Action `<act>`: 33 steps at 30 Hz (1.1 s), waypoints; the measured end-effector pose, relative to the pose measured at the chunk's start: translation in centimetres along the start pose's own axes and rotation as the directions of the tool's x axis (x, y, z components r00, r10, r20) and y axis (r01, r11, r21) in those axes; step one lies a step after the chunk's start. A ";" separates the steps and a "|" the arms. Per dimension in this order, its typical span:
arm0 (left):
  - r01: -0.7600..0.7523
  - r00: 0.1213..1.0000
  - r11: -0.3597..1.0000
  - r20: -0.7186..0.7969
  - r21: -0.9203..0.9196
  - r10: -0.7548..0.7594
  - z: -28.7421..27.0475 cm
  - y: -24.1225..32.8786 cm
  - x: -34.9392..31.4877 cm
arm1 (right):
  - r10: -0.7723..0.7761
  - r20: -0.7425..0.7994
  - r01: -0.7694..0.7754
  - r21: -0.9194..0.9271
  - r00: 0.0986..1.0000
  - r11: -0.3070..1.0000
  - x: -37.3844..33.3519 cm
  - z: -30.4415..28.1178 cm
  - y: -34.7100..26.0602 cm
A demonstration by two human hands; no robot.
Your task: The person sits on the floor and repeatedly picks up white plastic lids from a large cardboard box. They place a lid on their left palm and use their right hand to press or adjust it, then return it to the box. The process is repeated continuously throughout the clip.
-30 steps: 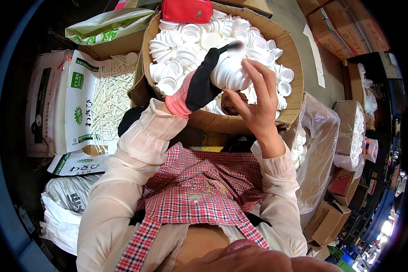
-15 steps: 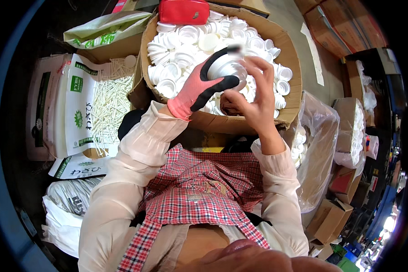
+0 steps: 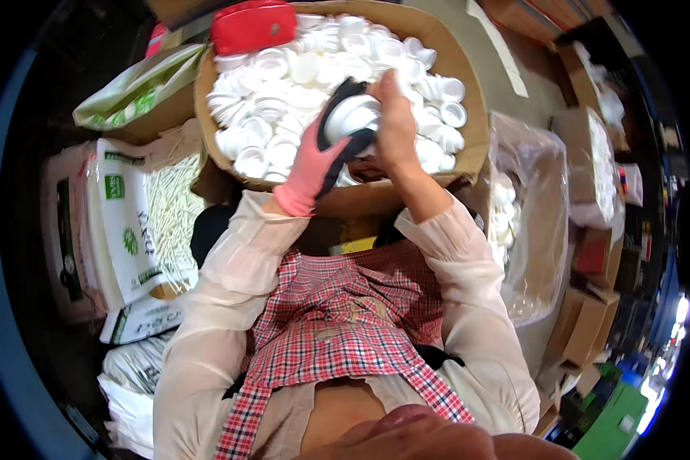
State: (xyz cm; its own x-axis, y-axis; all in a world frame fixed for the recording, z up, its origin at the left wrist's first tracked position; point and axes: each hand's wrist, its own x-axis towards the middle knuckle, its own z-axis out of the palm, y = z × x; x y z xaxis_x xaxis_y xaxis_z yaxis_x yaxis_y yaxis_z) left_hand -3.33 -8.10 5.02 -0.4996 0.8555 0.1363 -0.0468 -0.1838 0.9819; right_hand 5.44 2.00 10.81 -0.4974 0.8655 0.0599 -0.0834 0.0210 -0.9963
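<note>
My left hand (image 3: 320, 157), in a pink glove with black palm and fingers, is wrapped round a white round plastic cap (image 3: 351, 121). Against the cap's right side rests my bare right hand (image 3: 395, 126), palm inward, its fingers stretched upward; part of them is turned away from view. Both hands are above a large cardboard box (image 3: 477, 107) heaped with similar white caps (image 3: 272, 69). A dark brown crumpled thing (image 3: 366, 169) shows just below the hands; its kind cannot be made out.
On the box's far left corner lies a red pouch (image 3: 253, 27). To the left, an open printed bag (image 3: 119, 207) holds many thin cream-coloured sticks (image 3: 172, 218). A plastic-lined box (image 3: 540, 230) with white pieces stands right, with more cartons (image 3: 583, 322) beyond.
My right hand has gone from curved, spread fingers beside the cap to a straighter palm against it. Both hands sit slightly lower and further left in view, and the whole view has shifted.
</note>
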 end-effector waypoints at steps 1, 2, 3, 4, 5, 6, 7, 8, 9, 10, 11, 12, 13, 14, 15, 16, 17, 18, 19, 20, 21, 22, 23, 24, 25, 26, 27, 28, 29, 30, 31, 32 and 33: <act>-0.064 0.997 0.977 -0.025 0.203 0.071 -0.5 -1.9 -0.1 | -0.027 0.149 0.043 -0.106 0.988 0.993 0.1 -0.4 -0.2; -0.290 0.957 0.824 0.175 0.487 0.233 -2.3 -3.0 0.7 | -0.033 0.280 0.095 -0.211 0.959 0.973 0.2 -1.0 -1.0; -0.522 0.852 0.551 0.360 0.651 0.381 -4.1 -4.1 1.5 | 0.110 0.388 -0.120 0.001 0.915 0.993 -0.8 -1.2 -2.0; -0.258 0.932 0.959 0.291 0.118 0.215 -1.8 -0.6 1.6 | 0.072 0.490 -0.073 -0.018 0.869 0.997 -0.2 -2.7 -1.0; 0.070 0.979 0.859 0.200 -0.508 0.038 0.2 3.1 1.5 | 0.098 0.511 -0.094 -0.033 0.854 0.995 -0.5 -4.6 -1.4; -0.232 0.954 0.938 0.246 0.256 0.169 0.1 3.7 1.4 | 0.121 0.527 -0.113 -0.047 0.841 0.992 -0.9 -6.5 -1.9; -0.005 0.975 0.992 0.219 -0.122 0.032 -0.3 3.0 1.6 | 0.041 0.473 0.008 -0.100 0.880 0.995 -1.4 -8.6 -2.2; 0.173 0.946 0.798 0.324 -0.578 0.030 -1.3 1.6 1.8 | 0.002 0.316 0.005 -0.022 0.949 1.000 -1.6 -11.6 -1.8; 0.210 0.958 0.864 0.271 -0.457 -0.090 -0.8 2.1 2.1 | -0.029 0.147 0.021 0.057 0.989 0.998 -1.9 -15.6 -1.0; 0.190 0.962 0.894 0.260 -0.407 -0.085 -1.1 2.4 2.1 | -0.007 -0.012 0.008 0.054 1.000 0.998 -2.2 -19.7 -0.9; 0.164 0.966 0.923 0.247 -0.348 -0.079 -1.5 2.5 2.2 | 0.014 -0.167 -0.004 0.062 0.986 0.998 -2.5 -24.3 -0.4; 0.173 0.968 0.928 0.230 -0.329 -0.099 -1.9 2.7 2.1 | -0.012 -0.329 -0.016 -0.080 0.944 0.997 -2.7 -29.7 2.0; 0.182 0.970 0.933 0.212 -0.310 -0.119 -2.1 2.7 2.2 | 0.070 -0.529 -0.137 -0.089 0.846 0.987 -3.7 -33.5 3.8; 0.182 0.962 0.936 0.250 -0.301 -0.107 -2.2 2.4 2.3 | 0.185 -0.618 -0.331 -0.130 0.764 0.935 -4.8 -38.4 6.8; 0.224 0.951 0.926 0.276 -0.305 -0.139 -2.1 1.8 2.6 | 0.277 -0.702 -0.515 -0.148 0.656 0.844 -6.1 -43.1 10.9; 0.268 0.935 0.910 0.314 -0.317 -0.166 -1.8 0.7 3.2 | 0.318 -0.781 -0.623 -0.114 0.538 0.773 -8.7 -47.5 16.6; 0.309 0.919 0.893 0.345 -0.327 -0.192 -1.2 -0.1 3.7 | 0.345 -0.843 -0.718 -0.068 0.412 0.693 -10.3 -50.3 20.1; 0.304 0.927 0.923 0.297 -0.236 -0.229 -1.4 0.1 3.2 | 0.415 -0.815 -0.701 0.015 0.405 0.713 -9.6 -47.7 21.6; 0.315 0.928 0.930 0.266 -0.189 -0.260 -1.4 0.0 3.3 | 0.470 -0.796 -0.681 0.102 0.381 0.725 -10.0 -45.8 22.2; 0.307 0.933 0.934 0.252 -0.184 -0.257 -1.6 0.0 3.3 | 0.447 -0.807 -0.705 0.055 0.385 0.707 -8.9 -45.9 23.3; 0.308 0.932 0.931 0.258 -0.194 -0.254 -1.6 -0.3 3.5 | 0.406 -0.833 -0.728 0.007 0.375 0.686 -9.1 -47.9 24.6; 0.306 0.934 0.927 0.258 -0.217 -0.248 -1.8 -0.7 3.7 | 0.367 -0.855 -0.752 -0.040 0.367 0.658 -9.5 -49.6 25.6; 0.297 0.940 0.925 0.240 -0.236 -0.241 -2.2 -0.9 3.7 | 0.092 -0.889 -0.690 -0.279 0.449 0.667 -9.1 -50.1 26.0; 0.278 0.952 0.929 0.199 -0.246 -0.233 -3.1 -0.8 3.5 | 0.052 -0.872 -0.708 -0.358 0.486 0.609 -7.6 -49.4 25.3; 0.311 0.944 0.882 0.224 -0.354 -0.243 -1.8 -1.9 5.0 | -0.064 -0.898 -0.816 -0.423 0.435 0.393 -9.3 -56.5 24.1; 0.273 0.957 0.885 0.197 -0.377 -0.212 -2.7 -2.1 4.9 | -0.089 -0.839 -0.715 -0.508 0.536 0.481 -6.9 -54.0 23.8; 0.221 0.974 0.901 0.133 -0.374 -0.184 -4.4 -1.3 4.0 | 0.073 -0.768 -0.634 -0.467 0.636 0.616 -3.2 -48.0 21.6; 0.204 0.979 0.911 0.067 -0.359 -0.192 -4.7 -0.7 4.0 | 0.044 -0.639 -0.452 -0.493 0.768 0.743 -1.3 -42.7 17.4; 0.195 0.980 0.911 0.034 -0.364 -0.196 -4.2 -0.4 4.5 | -0.007 -0.544 -0.320 -0.503 0.839 0.803 0.1 -39.7 14.6; 0.203 0.977 0.916 0.007 -0.347 -0.213 -4.0 -0.3 4.6 | -0.088 -0.348 -0.151 -0.603 0.933 0.783 1.5 -35.8 11.7; 0.213 0.973 0.918 -0.010 -0.333 -0.229 -3.9 -0.2 4.9 | -0.168 -0.141 0.033 -0.664 0.976 0.747 2.6 -31.5 9.0; 0.191 0.980 0.913 0.021 -0.360 -0.197 -4.3 -0.4 4.9 | -0.158 0.008 0.126 -0.650 0.987 0.750 3.7 -27.0 7.3; 0.173 0.984 0.918 0.024 -0.358 -0.176 -4.3 -0.4 4.9 | -0.150 0.147 0.210 -0.628 0.978 0.750 4.3 -22.9 6.6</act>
State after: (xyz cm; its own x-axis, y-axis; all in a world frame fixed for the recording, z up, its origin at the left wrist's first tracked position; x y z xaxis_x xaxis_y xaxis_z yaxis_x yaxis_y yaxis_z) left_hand -9.44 -5.93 4.70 -0.4630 0.8857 -0.0353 -0.4387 -0.1943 0.8774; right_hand 22.51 17.28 3.09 -0.6011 0.7692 0.2171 0.3751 0.5113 -0.7732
